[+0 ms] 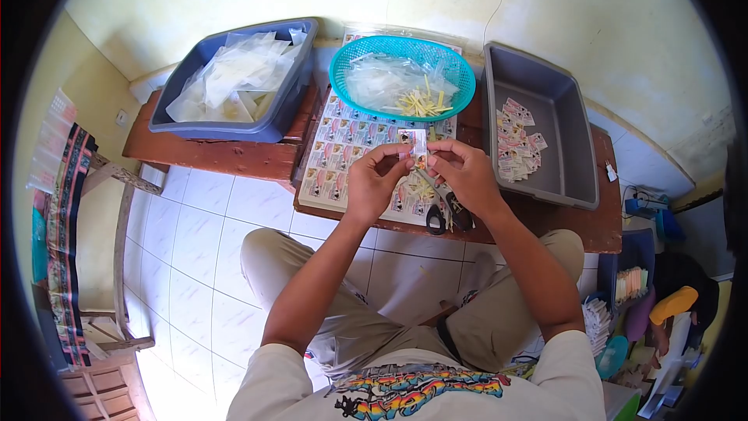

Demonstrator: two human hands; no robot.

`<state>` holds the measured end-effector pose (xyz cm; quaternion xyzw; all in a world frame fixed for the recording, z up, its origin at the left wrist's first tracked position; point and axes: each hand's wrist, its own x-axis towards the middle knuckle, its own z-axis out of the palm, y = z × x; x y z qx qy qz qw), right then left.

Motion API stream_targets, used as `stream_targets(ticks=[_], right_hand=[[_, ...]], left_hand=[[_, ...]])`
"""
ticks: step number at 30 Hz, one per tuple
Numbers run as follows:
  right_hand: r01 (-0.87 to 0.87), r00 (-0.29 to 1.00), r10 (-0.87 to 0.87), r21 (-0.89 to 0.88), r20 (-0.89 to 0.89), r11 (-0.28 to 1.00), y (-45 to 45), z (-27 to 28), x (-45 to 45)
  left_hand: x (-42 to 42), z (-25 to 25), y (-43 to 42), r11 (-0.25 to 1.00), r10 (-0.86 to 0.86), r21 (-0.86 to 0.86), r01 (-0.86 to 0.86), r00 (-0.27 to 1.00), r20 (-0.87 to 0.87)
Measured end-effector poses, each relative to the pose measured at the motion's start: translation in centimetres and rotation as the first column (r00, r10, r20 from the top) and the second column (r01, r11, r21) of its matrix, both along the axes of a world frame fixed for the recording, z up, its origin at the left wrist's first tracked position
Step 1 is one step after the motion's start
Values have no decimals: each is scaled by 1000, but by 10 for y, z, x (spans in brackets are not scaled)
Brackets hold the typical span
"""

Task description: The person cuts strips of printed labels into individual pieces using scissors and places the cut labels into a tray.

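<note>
Both my hands meet in the middle, above the front edge of the bench. My left hand point(379, 182) pinches the left side of a small printed label point(412, 140). On its right side, my right hand point(463, 174) has its fingers closed on the same label. Beneath them lie printed label sheets point(331, 154) and thin yellowish strips. Scissors point(441, 214) with dark handles rest just below my right hand, partly hidden by it. Behind my hands is a turquoise basket point(338, 87) holding clear plastic bags and yellowish strips point(421, 102).
A blue-grey tub point(222, 131) of translucent bags stands at the left. At the right, a grey tray point(555, 121) contains a pile of cut labels point(517, 144). Another person point(686, 296) is at the far lower right. The wall rises behind the bench point(561, 234).
</note>
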<state>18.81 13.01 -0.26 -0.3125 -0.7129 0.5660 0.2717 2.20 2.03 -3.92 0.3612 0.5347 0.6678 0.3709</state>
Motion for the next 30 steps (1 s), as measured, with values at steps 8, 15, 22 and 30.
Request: stream_targets(ticks=[8, 15, 22, 30], right_hand=[[-98, 924, -56, 376, 379, 922, -17, 4, 25], [-371, 624, -21, 319, 781, 872, -38, -4, 34], [-390, 636, -66, 394, 769, 833, -43, -33, 32], [-362, 649, -58, 375, 759, 853, -37, -26, 27]], left_hand=[[-3, -7, 1, 1000, -2, 21, 0, 998, 68], [-1, -5, 4, 999, 49, -9, -49, 999, 6], [4, 1, 6, 999, 52, -9, -52, 999, 1], [2, -1, 7, 998, 55, -6, -55, 998, 17]])
